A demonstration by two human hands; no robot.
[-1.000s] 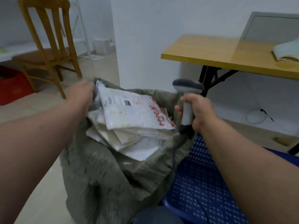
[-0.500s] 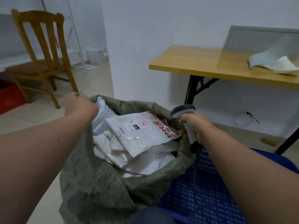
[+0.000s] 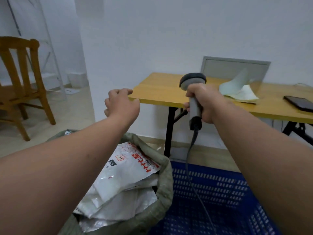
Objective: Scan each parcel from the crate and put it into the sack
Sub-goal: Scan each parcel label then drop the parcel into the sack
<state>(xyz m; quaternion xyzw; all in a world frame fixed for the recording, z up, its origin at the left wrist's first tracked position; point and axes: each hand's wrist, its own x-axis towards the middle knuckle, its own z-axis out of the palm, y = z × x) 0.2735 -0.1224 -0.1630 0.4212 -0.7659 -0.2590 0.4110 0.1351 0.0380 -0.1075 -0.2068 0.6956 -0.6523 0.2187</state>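
Grey scanner gripped upright by right hand, kept ready for scanning | left hand raised, loosely curled, nothing held | white parcel lying atop the sack | blue crate contents partly hidden, apparently none left.

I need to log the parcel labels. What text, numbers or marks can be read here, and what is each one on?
"010": small dark tag on the top parcel in the sack.
Large red characters along that parcel's edge: upside down, not legible.
Small red-framed mark beside the tag: too blurred to read.
Nothing else carries readable text.
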